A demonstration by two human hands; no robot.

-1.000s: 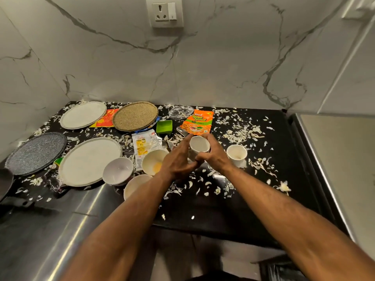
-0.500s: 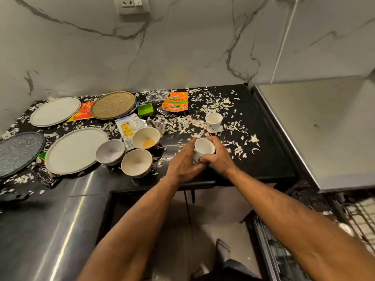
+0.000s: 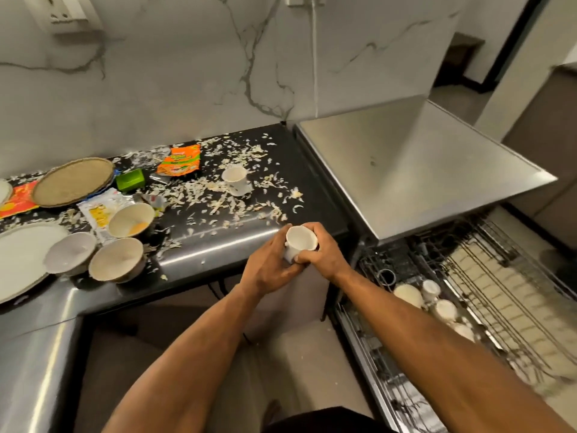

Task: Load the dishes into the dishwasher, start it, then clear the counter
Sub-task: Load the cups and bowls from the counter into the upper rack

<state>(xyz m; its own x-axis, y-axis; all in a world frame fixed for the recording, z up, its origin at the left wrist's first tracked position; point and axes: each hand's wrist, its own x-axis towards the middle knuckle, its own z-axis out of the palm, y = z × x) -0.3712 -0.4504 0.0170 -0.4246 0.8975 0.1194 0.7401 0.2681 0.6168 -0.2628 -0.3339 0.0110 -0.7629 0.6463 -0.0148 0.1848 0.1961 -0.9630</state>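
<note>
I hold a white cup (image 3: pixel 300 242) in both hands, just past the table's (image 3: pixel 218 245) front edge: my left hand (image 3: pixel 268 270) wraps its side and my right hand (image 3: pixel 321 254) curls round it from the other side. Its mouth faces up. Another cup (image 3: pixel 234 179) stands among scraps on the table, with bowls (image 3: pixel 118 260) to the left. To my right the dishwasher rack (image 3: pixel 468 307) is pulled out with cups in it.
</note>
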